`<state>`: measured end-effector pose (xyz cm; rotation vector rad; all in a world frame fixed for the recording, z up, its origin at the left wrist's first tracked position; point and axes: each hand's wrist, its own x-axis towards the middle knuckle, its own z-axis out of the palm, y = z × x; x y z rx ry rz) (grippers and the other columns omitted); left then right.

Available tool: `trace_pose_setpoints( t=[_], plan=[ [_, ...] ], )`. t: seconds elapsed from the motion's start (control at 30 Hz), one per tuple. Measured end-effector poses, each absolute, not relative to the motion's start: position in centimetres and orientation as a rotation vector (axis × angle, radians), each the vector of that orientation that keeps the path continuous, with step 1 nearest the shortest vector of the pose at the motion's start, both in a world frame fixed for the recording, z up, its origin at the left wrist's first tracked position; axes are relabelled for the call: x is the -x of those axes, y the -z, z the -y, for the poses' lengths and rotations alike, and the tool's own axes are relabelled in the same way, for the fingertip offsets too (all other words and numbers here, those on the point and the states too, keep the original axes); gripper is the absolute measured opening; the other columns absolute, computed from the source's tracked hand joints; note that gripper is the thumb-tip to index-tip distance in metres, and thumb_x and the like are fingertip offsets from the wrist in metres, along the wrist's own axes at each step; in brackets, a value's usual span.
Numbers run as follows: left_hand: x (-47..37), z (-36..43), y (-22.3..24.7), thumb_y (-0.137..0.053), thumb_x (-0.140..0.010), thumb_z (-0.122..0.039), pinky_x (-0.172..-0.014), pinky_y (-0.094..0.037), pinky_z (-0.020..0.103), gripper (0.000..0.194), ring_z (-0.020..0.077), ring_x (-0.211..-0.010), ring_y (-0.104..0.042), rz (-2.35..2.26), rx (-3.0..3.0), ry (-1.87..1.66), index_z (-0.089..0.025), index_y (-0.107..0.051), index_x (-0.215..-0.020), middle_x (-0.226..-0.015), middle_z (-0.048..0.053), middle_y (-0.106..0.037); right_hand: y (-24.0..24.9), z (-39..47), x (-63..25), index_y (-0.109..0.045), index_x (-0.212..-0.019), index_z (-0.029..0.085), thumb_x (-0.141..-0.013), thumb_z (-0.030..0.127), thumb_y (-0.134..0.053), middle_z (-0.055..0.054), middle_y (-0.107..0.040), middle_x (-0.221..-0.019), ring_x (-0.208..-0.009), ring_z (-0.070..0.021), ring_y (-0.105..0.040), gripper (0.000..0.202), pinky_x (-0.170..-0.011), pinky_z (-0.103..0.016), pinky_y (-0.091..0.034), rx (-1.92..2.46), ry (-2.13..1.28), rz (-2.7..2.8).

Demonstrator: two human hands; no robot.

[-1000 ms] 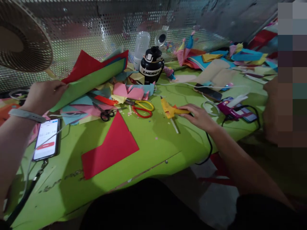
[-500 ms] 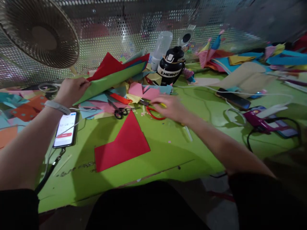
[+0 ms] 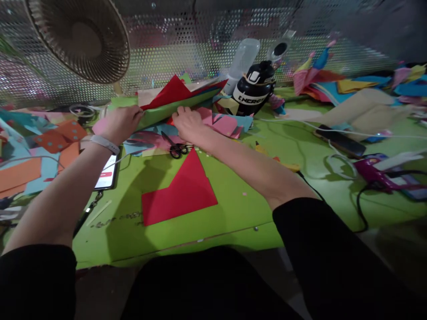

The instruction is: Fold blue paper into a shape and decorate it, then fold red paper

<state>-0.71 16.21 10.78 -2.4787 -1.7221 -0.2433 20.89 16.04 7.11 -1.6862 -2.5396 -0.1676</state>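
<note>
My left hand (image 3: 122, 123), with a white band on the wrist, is closed on the left end of a stack of coloured paper sheets (image 3: 167, 110), green in front and red behind. The stack is lifted and tilted over a pile of paper scraps. My right hand (image 3: 188, 123) has its fingers bent over the stack's lower edge; its thumb side is close to a red piece. Just below it lie black-handled scissors (image 3: 176, 149). A cut red paper shape (image 3: 182, 191) lies flat on the green table (image 3: 240, 218). A yellow tool (image 3: 262, 149) is partly hidden behind my right forearm.
A black bottle (image 3: 252, 91) and a clear bottle (image 3: 245, 58) stand at the back. A fan (image 3: 83, 40) is at the back left. A phone (image 3: 107, 175) lies under my left forearm. Cables, another phone (image 3: 340, 141) and a purple device (image 3: 370, 173) are at right.
My right hand has moved left from the red-handled scissors to the paper stack. Those scissors are out of sight now. My left hand keeps hold of the stack, and the view has shifted.
</note>
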Motion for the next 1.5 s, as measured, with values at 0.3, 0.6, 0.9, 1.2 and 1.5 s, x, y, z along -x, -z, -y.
trace_pose_setpoints(
  t=[0.3, 0.6, 0.9, 1.2, 1.5],
  plan=[
    [-0.1, -12.2, -6.5, -0.046, -0.098, -0.037, -0.095, -0.05, 0.043, 0.038, 0.0308, -0.117, -0.063, 1.518, 2.587, 0.246, -0.015, -0.067, -0.12, -0.128, 0.015, -0.067, -8.9, -5.3, -31.6, -0.066, -0.09, 0.018, -0.087, 0.019, -0.046, -0.009, -0.069, -0.091, -0.077, -0.0213, -0.059, 0.021, -0.062, -0.032, -0.038, 1.764, -0.321, 2.359],
    [-3.8, 0.6, -2.9, -0.034, -0.105, -0.048, -0.123, -0.024, 0.048, 0.055, 0.0251, -0.147, -0.036, 0.874, 3.092, 0.214, -0.018, -0.043, -0.15, -0.159, 0.012, -0.039, -4.4, 0.9, -37.4, -0.063, -0.084, 0.02, -0.081, 0.068, -0.059, 0.0, -0.056, -0.06, -0.046, -0.0112, -0.046, 0.048, -0.046, -0.029, -0.032, 1.833, -1.147, 1.761],
    [-3.4, 1.7, -0.5, -0.037, -0.1, -0.06, -0.126, -0.008, 0.05, 0.078, 0.026, -0.154, -0.015, 0.659, 3.252, 0.028, -0.026, -0.005, -0.161, -0.167, 0.009, -0.014, -1.8, 0.9, -39.0, -0.067, -0.086, 0.02, -0.083, 0.068, -0.056, -0.002, -0.063, -0.066, -0.055, -0.0145, -0.052, 0.049, -0.053, -0.028, -0.037, 1.809, -1.013, 1.859],
    [-3.4, 1.7, -0.7, -0.04, -0.099, -0.06, -0.126, -0.011, 0.049, 0.077, 0.027, -0.153, -0.019, 0.664, 3.246, 0.037, -0.029, -0.005, -0.161, -0.166, 0.008, -0.016, -1.7, 1.0, -39.0, -0.065, -0.088, 0.021, -0.085, 0.056, -0.058, -0.003, -0.068, -0.078, -0.062, -0.0161, -0.056, 0.036, -0.056, -0.029, -0.039, 1.721, -0.865, 1.865],
    [-3.3, 1.7, -0.7, -0.04, -0.099, -0.06, -0.126, -0.013, 0.051, 0.075, 0.0269, -0.153, -0.02, 0.681, 3.241, 0.034, -0.028, -0.01, -0.161, -0.165, 0.008, -0.018, -2.2, 0.9, -39.5, -0.066, -0.091, 0.022, -0.081, 0.056, -0.067, -0.002, -0.07, -0.075, -0.069, -0.018, -0.062, 0.035, -0.064, -0.03, -0.044, 1.702, -0.963, 1.963]
  ],
)
